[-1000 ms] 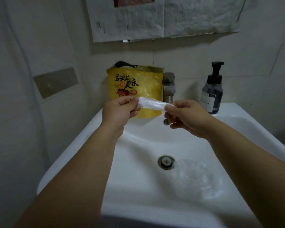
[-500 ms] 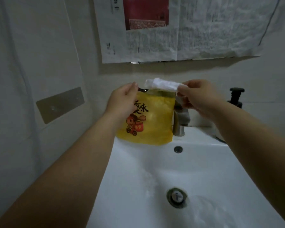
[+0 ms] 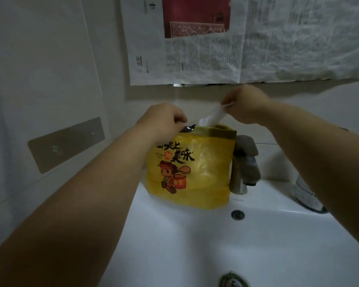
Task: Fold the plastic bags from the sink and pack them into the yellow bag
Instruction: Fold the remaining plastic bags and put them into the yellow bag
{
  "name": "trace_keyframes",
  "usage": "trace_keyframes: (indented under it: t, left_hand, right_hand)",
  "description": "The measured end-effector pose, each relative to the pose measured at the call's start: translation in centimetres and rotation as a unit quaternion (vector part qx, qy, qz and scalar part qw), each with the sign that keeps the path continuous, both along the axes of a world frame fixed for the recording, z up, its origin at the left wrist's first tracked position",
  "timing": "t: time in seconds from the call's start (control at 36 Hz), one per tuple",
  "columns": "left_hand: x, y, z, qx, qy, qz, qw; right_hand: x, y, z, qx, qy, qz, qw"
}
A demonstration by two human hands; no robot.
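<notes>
Holding the top of the yellow bag (image 3: 207,183) by its dark upper strip, the left hand (image 3: 164,119) has its fingers curled down over the bag's left corner and grips it there, the forearm reaching in from the lower left. The right hand (image 3: 247,106) is raised just above and to the right of the bag's mouth, its fingertips closed in a pinch on the upper end of a folded plastic bag (image 3: 211,118). That pale, narrow bundle slants down and to the left from the pinch, and its lower end sits right at the yellow bag's open mouth; motion blur hides whether the tip is inside or only at the rim. The yellow bag stands upright on the back ledge of the white sink (image 3: 174,245), leaning slightly, its printed front with black characters and a cartoon figure facing the camera, and pale contents show faintly through its right half. A grey metal faucet (image 3: 246,160) stands just beside the bag's right edge, touching or nearly touching it. Below the faucet is the small round overflow hole (image 3: 237,214), and the drain (image 3: 232,281) shows at the bottom edge of the view. Behind the right forearm the base of a bottle (image 3: 305,195) is partly visible on the ledge. Sheets of newspaper (image 3: 278,38) hang on the wall above, and a rectangular metal plate (image 3: 66,143) is fixed to the left wall.
</notes>
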State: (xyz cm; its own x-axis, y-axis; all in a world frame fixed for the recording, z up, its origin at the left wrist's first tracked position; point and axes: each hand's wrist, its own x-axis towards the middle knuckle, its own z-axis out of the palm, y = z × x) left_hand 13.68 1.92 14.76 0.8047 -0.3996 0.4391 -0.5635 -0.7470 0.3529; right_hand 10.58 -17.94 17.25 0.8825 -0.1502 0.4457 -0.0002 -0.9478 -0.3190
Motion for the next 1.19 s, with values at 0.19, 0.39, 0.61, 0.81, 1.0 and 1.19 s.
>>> trace_keyframes:
  t: [0.19,0.39,0.61,0.81,1.0,1.19]
  left_hand:
    - [0.7,-1.0,-0.5,-0.115,-0.037,-0.015,0.993]
    - [1.3,-1.6,-0.9,-0.206,-0.011,-0.014,0.978]
    - [0.9,-1.6,-1.5,-0.232,-0.007,-0.002,0.973]
    - [-2.4,-1.2,-0.8,-0.247,-0.019,-0.018,0.969]
    - [-8.7,-1.7,-3.0,-0.264,0.042,-0.070,0.961]
    - [-14.9,-3.4,-11.3,-0.210,0.178,-0.112,0.955]
  right_hand:
    - [1.2,1.5,-1.1,-0.038,0.149,0.055,0.987]
    - [1.8,1.2,-1.9,0.004,0.217,0.074,0.973]
    - [0.2,0.1,-1.2,0.165,0.026,0.087,0.982]
    - [-4.1,0.8,-1.4,0.201,-0.081,0.065,0.974]
    - [-11.3,1.8,-3.9,0.206,-0.074,0.034,0.975]
    - [-18.4,1.5,-12.6,0.219,0.058,-0.019,0.974]
